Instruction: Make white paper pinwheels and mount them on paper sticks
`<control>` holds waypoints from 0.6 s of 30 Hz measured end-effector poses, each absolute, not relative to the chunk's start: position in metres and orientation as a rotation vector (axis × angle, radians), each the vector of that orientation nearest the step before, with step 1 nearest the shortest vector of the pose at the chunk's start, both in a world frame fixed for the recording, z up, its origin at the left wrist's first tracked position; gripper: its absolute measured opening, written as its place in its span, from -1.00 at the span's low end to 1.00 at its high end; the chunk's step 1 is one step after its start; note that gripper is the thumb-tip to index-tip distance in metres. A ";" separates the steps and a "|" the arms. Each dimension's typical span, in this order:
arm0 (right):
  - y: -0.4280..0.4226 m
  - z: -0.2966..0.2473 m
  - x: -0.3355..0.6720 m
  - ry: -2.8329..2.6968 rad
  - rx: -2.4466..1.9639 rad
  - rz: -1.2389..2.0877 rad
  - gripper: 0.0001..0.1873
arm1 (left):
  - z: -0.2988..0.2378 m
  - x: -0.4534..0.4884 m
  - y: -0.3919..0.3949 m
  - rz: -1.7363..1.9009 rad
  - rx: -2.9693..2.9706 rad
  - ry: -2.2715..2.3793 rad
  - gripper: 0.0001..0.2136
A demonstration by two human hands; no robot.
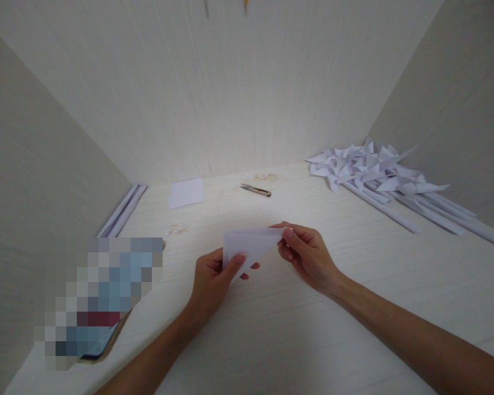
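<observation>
A folded white sheet of paper point(249, 244) is held just above the pale wooden table point(296, 329), in the middle of the view. My left hand point(214, 280) pinches its lower left edge between thumb and fingers. My right hand point(307, 255) pinches its right corner, thumb on top. Both hands are closed on the paper. The sheet looks folded into a rough triangle, pointing right.
A small white paper square point(186, 193) lies at the back left. A utility knife point(256, 190) lies at the back centre. Folded paper pinwheels on rolled paper sticks point(379, 175) are heaped at the back right. Paper rolls point(121, 211) lean along the left wall. A phone point(101, 340) lies at the left.
</observation>
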State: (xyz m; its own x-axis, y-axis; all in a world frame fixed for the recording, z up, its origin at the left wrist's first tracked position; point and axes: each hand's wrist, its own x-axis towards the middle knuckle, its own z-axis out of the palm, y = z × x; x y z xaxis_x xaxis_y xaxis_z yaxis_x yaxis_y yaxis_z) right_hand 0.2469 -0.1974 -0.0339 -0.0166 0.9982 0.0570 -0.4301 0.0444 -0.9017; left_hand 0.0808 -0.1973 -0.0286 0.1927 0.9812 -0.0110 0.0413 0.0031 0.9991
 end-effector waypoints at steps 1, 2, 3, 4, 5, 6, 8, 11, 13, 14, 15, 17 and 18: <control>-0.197 -0.034 0.247 -0.922 -0.828 1.365 -0.71 | -0.029 0.081 -0.197 1.040 1.318 1.104 -0.79; -0.197 -0.034 0.247 -0.923 -0.829 1.361 -0.72 | -0.029 0.081 -0.197 1.039 1.320 1.107 -0.78; -0.197 -0.034 0.247 -0.923 -0.828 1.359 -0.73 | -0.029 0.081 -0.197 1.040 1.324 1.109 -0.78; -0.197 -0.034 0.247 -0.921 -0.827 1.356 -0.73 | -0.029 0.081 -0.197 1.041 1.331 1.113 -0.77; -0.197 -0.034 0.247 -0.918 -0.828 1.354 -0.74 | -0.029 0.082 -0.197 1.041 1.339 1.118 -0.77; -0.197 -0.034 0.247 -0.915 -0.831 1.352 -0.74 | -0.029 0.082 -0.197 1.041 1.348 1.127 -0.76; -0.197 -0.034 0.247 -0.909 -0.837 1.353 -0.74 | -0.028 0.082 -0.197 1.034 1.364 1.145 -0.76; -0.198 -0.034 0.246 -0.900 -0.832 1.362 -0.75 | -0.028 0.082 -0.197 1.035 1.374 1.141 -0.75; -0.198 -0.034 0.246 -0.890 -0.828 1.366 -0.75 | -0.027 0.083 -0.197 1.038 1.368 1.139 -0.76; -0.198 -0.034 0.246 -0.885 -0.830 1.366 -0.75 | -0.028 0.083 -0.197 1.038 1.361 1.144 -0.77; -0.198 -0.033 0.246 -0.879 -0.834 1.365 -0.75 | -0.028 0.083 -0.197 1.036 1.350 1.153 -0.77; -0.197 -0.033 0.246 -0.869 -0.845 1.366 -0.74 | -0.029 0.083 -0.197 1.037 1.323 1.163 -0.78; -0.197 -0.033 0.246 -0.866 -0.850 1.365 -0.74 | -0.030 0.083 -0.196 1.040 1.312 1.162 -0.78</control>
State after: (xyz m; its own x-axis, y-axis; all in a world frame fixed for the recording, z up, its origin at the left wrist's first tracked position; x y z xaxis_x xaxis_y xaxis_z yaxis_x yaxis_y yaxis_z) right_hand 0.2457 -0.1970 -0.0327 0.0190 0.9996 0.0230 -0.4469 0.0291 -0.8941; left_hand 0.0828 -0.1965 -0.0297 0.1511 0.9880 -0.0330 0.0765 0.0216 0.9968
